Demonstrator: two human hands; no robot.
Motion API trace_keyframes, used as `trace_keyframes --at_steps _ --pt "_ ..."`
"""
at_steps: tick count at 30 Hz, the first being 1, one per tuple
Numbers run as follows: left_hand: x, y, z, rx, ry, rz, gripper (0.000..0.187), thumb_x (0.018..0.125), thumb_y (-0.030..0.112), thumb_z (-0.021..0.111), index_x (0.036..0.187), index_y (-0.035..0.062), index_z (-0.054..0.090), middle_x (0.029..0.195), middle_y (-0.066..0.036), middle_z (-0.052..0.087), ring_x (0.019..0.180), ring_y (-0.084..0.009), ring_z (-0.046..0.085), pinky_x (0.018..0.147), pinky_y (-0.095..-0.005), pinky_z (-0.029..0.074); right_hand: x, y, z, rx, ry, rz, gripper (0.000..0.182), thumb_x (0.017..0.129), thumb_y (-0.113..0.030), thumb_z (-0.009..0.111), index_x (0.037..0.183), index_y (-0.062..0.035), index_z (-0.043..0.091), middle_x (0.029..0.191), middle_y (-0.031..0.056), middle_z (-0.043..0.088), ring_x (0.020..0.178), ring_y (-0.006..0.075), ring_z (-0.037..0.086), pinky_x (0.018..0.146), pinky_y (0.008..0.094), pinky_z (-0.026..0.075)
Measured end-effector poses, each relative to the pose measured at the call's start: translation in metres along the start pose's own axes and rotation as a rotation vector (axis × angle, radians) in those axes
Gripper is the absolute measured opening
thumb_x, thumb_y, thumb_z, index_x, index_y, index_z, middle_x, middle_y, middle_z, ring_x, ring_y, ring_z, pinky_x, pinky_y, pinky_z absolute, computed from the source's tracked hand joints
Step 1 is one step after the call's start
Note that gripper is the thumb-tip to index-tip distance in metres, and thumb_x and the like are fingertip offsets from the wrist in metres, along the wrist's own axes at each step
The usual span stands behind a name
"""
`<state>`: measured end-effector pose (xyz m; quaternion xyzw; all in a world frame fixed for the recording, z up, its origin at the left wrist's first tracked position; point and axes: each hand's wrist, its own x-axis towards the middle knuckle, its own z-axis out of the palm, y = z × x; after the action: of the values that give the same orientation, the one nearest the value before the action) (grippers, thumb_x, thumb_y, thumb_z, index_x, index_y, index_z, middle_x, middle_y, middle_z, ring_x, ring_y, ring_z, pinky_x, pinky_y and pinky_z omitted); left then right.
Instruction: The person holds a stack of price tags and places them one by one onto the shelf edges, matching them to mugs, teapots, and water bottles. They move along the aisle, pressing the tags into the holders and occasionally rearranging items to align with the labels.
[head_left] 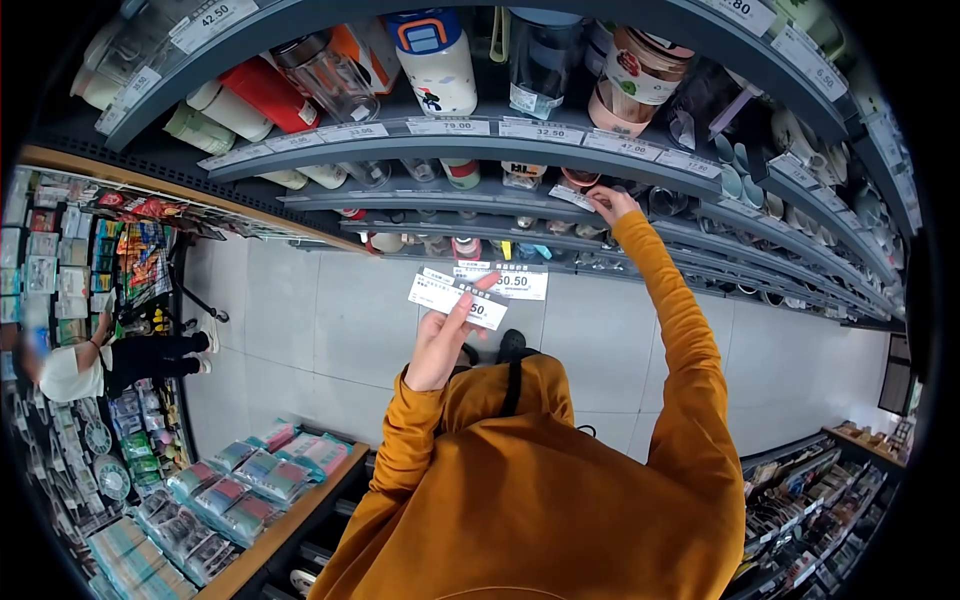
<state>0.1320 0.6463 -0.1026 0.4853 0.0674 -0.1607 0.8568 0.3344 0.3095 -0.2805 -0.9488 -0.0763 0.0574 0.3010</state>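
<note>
My left hand [440,345] is closed on several white paper price tags [432,289], fanned out in front of my body; one shows a price ending in 50. Farther up, my right hand [616,204] reaches out to a shelf edge. Its fingers pinch the right end of another white price tag [570,197], which sits tilted at the shelf's front strip. Just above that hand, the base of a brownish cup [580,177] shows on the shelf. A row of price labels [448,127] lines the shelf edge above.
Shelves hold bottles, including a white tumbler with a blue lid [436,62], a red flask [270,94] and a pink-lidded jar [640,80]. A person [75,370] stands at the left by hanging goods. Packaged towels [250,480] lie on a display at lower left.
</note>
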Motion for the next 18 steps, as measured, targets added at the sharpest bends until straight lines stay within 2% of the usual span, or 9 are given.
trace_keyframes --at_steps 2,5,14,18 --pt "0.001 0.001 0.001 -0.004 -0.007 0.006 0.039 0.102 0.025 0.043 0.127 -0.0018 0.055 0.135 -0.010 0.053 0.087 -0.0071 0.054 0.072 -0.0235 0.046 -0.002 -0.008 -0.008 -0.113 -0.040 0.004 0.017 0.088 -0.024 0.065 0.101 -0.0126 0.067 0.091 0.0077 0.070 0.087 0.0252 0.068 0.074 0.0320 0.052" --pt "0.003 0.002 0.001 -0.009 -0.012 0.021 0.040 0.102 0.026 0.043 0.128 -0.0022 0.054 0.134 -0.010 0.054 0.087 -0.0071 0.054 0.073 -0.0235 0.045 0.003 0.000 -0.007 -0.068 0.041 -0.057 0.016 0.088 -0.025 0.064 0.101 -0.0149 0.066 0.091 0.0079 0.070 0.086 0.0259 0.068 0.073 0.0324 0.052" --pt "0.001 0.002 0.012 0.009 0.001 0.038 0.039 0.102 0.025 0.042 0.126 -0.0026 0.055 0.137 -0.010 0.052 0.088 -0.0087 0.054 0.074 -0.0247 0.046 0.002 -0.007 -0.016 -0.182 -0.148 -0.052 0.014 0.089 -0.025 0.062 0.097 -0.0145 0.066 0.091 0.0092 0.070 0.086 0.0285 0.067 0.073 0.0363 0.052" --pt "-0.002 0.006 0.025 0.012 -0.006 0.093 0.038 0.102 0.023 0.041 0.126 -0.0044 0.054 0.135 -0.013 0.052 0.086 -0.0099 0.053 0.074 -0.0260 0.045 0.003 -0.001 -0.004 -0.389 -0.104 -0.242 0.017 0.091 -0.024 0.057 0.100 -0.0125 0.066 0.096 0.0086 0.067 0.092 0.0300 0.063 0.076 0.0386 0.052"
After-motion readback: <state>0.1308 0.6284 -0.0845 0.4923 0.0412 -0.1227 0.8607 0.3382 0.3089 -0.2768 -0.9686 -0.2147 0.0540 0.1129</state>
